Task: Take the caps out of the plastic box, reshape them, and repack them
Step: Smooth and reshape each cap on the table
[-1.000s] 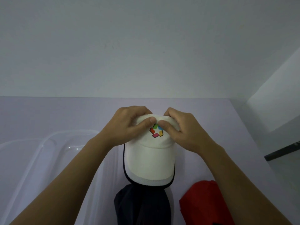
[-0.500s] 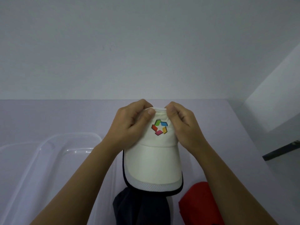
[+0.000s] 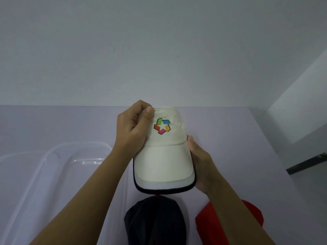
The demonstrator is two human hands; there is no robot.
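Dark cap point(image 3: 155, 220) and red cap point(image 3: 205, 225) on the desk point(image 3: 238, 131), nearer me than the white cap point(image 3: 162, 161), my right hand point(image 3: 201, 163) holding its brim edge, my left hand point(image 3: 131, 128) pinching its top, clear plastic box point(image 3: 53, 151) left of the white cap

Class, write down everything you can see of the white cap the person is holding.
The white cap looks like soft cream fabric, with a stiff brim that faces the camera, trimmed by a white mesh strip and a dark edge. A multicoloured logo of five blocks sits on the front panel. The cap is held off the lilac table, front tilted up. The left hand pinches the crown's top corner; the right hand grips the brim's right edge, its fingers hidden beneath.
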